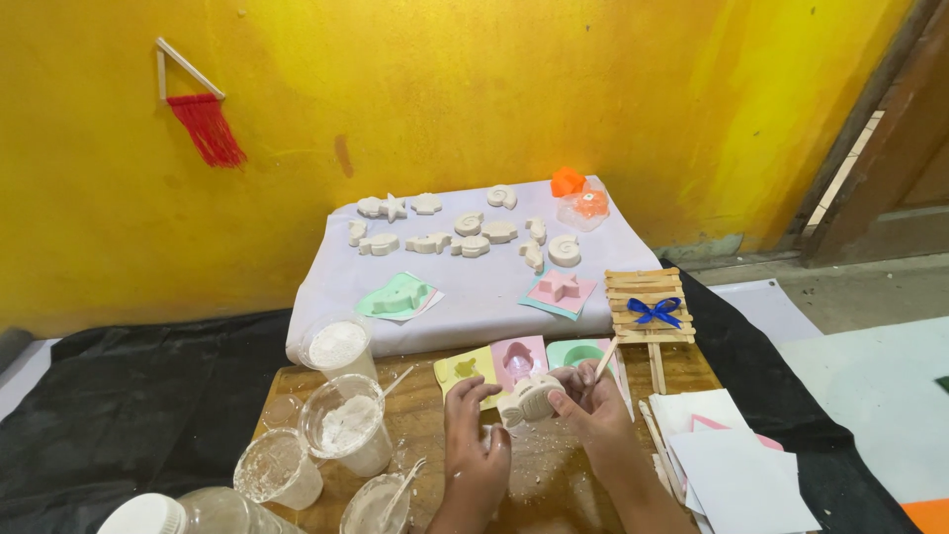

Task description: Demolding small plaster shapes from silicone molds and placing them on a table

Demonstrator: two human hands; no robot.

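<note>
A white plaster figure is held between both hands above a wooden board. My left hand grips its left side with the fingertips. My right hand holds its right side and also pinches a thin wooden stick that points up and to the right. Just behind the hands lie a yellow mould, a pink mould and a green mould.
Several cups of white powder stand at the left of the board. Many white casts lie on a white cloth-covered block at the back. A stick frame with a blue bow and white paper sheets lie to the right.
</note>
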